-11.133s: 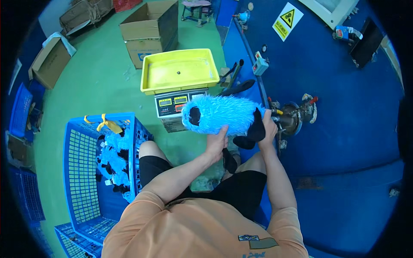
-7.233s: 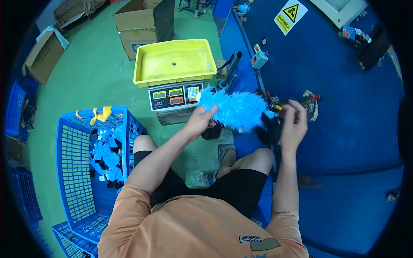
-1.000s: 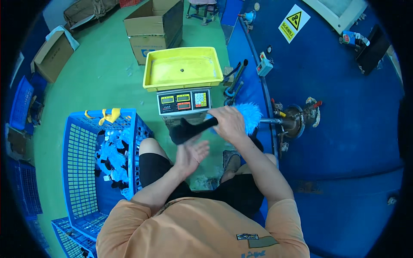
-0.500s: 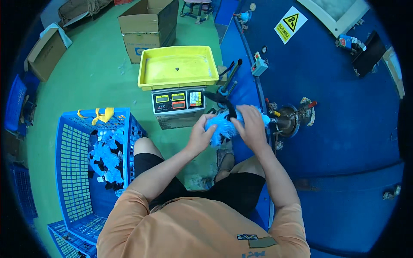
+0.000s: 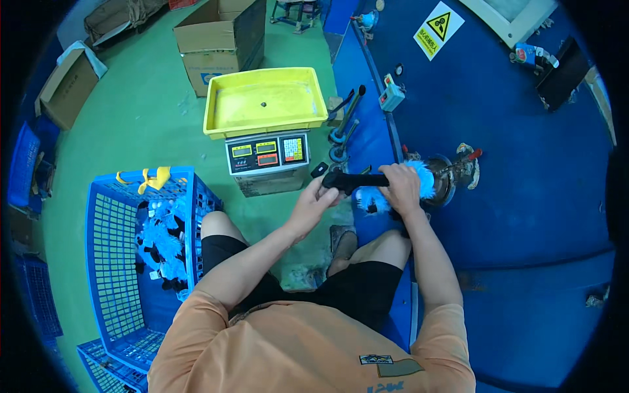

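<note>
A blue furry plush skin [image 5: 371, 198] with black parts lies against the round metal fitting [image 5: 447, 175] on the blue machine wall. From it a long black fabric limb [image 5: 357, 181] stretches level to the left. My left hand [image 5: 313, 208] pinches the rounded free end of this limb. My right hand [image 5: 402, 187] is closed round the plush where the limb meets the fur, close beside the fitting. Blue fur sticks out past my right fingers and hides the fitting's mouth.
Left of my legs stands a blue plastic basket [image 5: 113, 262] holding several blue-and-black plush pieces [image 5: 160, 245]. Ahead, a yellow tray [image 5: 265, 98] sits on a digital scale [image 5: 268, 154]. A cardboard box [image 5: 213, 62] stands behind it. Pedals or levers [image 5: 339, 135] rise beside the machine.
My hands have moved apart, and the black limb is now drawn out straight between them. The plush has shifted right, against the fitting. The view has tilted slightly.
</note>
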A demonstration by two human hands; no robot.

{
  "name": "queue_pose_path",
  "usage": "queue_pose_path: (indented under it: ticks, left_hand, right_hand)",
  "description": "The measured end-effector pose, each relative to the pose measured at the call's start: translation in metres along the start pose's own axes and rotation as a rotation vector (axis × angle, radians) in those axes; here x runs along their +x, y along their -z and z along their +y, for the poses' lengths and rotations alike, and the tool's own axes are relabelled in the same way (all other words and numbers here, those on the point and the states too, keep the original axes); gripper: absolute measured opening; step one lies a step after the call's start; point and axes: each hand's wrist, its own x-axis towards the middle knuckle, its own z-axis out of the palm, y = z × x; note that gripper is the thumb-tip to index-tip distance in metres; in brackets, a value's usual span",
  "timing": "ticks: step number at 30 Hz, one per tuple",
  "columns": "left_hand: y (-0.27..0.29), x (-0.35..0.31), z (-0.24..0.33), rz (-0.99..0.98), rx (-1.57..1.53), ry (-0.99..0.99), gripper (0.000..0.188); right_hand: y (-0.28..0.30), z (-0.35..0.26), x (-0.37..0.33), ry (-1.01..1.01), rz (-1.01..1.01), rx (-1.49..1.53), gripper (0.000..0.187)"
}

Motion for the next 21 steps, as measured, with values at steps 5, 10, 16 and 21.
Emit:
queue_pose_path:
  ticks: [5, 10, 16, 21]
  left_hand:
    - [0.008, 0.028, 0.029, 0.027, 0.153, 0.154, 0.022]
    - [0.0, 0.032, 0.049, -0.057, 0.681, -0.002, 0.023]
    - [0.021, 0.03, 0.058, -0.128, 0.354, 0.19, 0.022]
    - [0.033, 0.01, 0.053, 0.006, 0.158, 0.176, 0.022]
  right_hand:
    - [-0.004, -0.027, 0.011, 0.024, -0.042, -0.018, 0.035]
    - [-0.006, -0.027, 0.014, 0.043, -0.041, -0.049, 0.034]
    - [0.005, -0.029, 0.021, 0.125, -0.028, 0.019, 0.032]
    - [-0.003, -0.04, 0.028, 0.187, -0.078, 0.063, 0.032]
